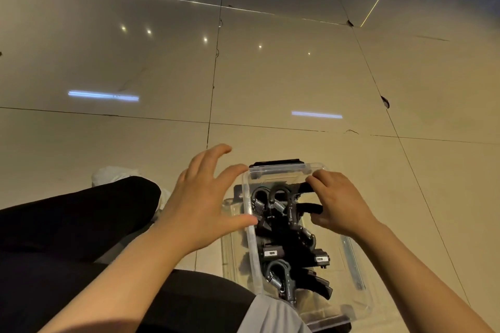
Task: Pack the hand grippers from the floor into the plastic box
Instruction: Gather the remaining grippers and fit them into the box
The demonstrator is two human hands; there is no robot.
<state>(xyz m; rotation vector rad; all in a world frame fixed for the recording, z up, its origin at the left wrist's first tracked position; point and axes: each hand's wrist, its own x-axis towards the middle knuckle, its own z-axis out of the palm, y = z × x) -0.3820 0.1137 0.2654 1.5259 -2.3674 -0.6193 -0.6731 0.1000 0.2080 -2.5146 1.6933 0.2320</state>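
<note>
A clear plastic box (278,169) stands on the tiled floor in front of me, with a black latch at its far end. Several black hand grippers with metal springs (286,240) lie inside it. My right hand (338,203) reaches into the far end of the box, fingers curled around the black handles of one hand gripper (308,208). My left hand (205,197) hovers at the box's left wall with fingers spread; thumb and forefinger touch the rim and it holds nothing.
My legs in black trousers (75,222) fill the lower left, with a white shoe (113,174) beyond the knee. A grey shirt hem (270,316) overlaps the box's near end. Glossy beige floor tiles (270,76) stretch ahead and to the right.
</note>
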